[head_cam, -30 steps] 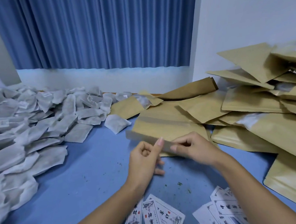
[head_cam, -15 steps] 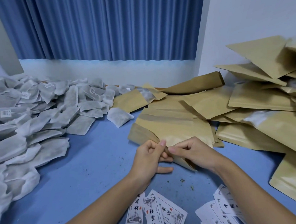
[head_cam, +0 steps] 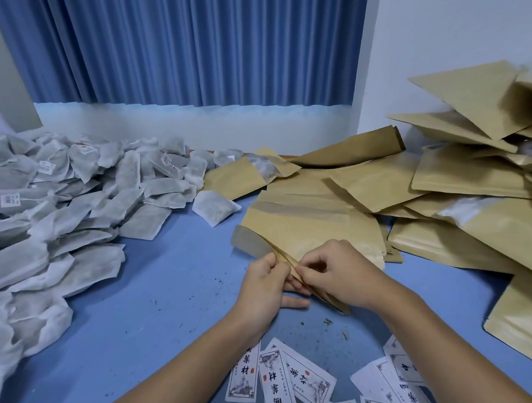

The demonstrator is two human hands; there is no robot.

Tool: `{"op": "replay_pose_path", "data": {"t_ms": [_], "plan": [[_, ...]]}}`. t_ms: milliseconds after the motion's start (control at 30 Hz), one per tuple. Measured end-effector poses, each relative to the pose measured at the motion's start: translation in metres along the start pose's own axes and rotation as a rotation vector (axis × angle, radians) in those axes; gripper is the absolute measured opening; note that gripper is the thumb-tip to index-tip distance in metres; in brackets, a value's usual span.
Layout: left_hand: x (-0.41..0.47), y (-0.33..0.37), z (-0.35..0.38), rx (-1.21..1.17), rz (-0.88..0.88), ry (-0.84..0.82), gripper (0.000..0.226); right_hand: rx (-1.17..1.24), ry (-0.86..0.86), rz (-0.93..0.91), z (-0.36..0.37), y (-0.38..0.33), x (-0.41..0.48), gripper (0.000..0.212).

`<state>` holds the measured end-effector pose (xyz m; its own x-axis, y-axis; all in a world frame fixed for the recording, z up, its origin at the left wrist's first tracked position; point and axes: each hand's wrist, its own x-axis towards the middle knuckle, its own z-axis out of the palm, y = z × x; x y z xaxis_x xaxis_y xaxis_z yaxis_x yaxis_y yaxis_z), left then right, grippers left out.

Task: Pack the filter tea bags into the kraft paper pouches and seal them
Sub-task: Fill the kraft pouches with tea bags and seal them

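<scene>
A kraft paper pouch [head_cam: 310, 229] lies flat in front of me on the blue table [head_cam: 146, 305]. My left hand [head_cam: 265, 290] and my right hand [head_cam: 337, 274] both pinch its near top edge, fingertips almost meeting at the middle. A big heap of white filter tea bags [head_cam: 60, 214] covers the left side. One loose tea bag [head_cam: 215, 208] lies between the heap and the pouch. I cannot see what is inside the held pouch.
A pile of kraft pouches [head_cam: 462, 177] fills the right side up to the white wall. Another pouch [head_cam: 527, 319] lies at the right edge. Printed paper labels [head_cam: 285, 377] are spread near the front edge. Small tea crumbs dot the table.
The pouch has come down from an edge-on, lifted pose to lie flatter. Both hands have slid along its top edge and now pinch close together.
</scene>
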<state>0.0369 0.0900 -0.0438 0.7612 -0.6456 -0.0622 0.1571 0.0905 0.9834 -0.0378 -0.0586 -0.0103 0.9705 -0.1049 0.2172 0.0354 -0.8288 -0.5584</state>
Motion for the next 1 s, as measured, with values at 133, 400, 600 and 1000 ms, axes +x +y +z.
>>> {"op": "replay_pose_path", "data": {"t_ms": [133,400,600,1000], "plan": [[-0.004,0.007,0.0,-0.029,0.032,0.002,0.022,-0.237,0.2,0.029,-0.003,-0.012,0.003,0.029],[-0.028,-0.002,0.014,0.103,0.08,-0.087,0.013,-0.348,0.003,0.226,-0.024,-0.009,-0.003,0.014],[-0.026,0.029,-0.003,0.861,1.097,0.565,0.024,-0.526,0.163,0.18,-0.013,-0.035,0.002,0.031],[0.043,0.077,-0.015,1.55,0.332,-0.082,0.04,-0.76,0.269,0.125,-0.022,-0.068,-0.001,0.021]]}}
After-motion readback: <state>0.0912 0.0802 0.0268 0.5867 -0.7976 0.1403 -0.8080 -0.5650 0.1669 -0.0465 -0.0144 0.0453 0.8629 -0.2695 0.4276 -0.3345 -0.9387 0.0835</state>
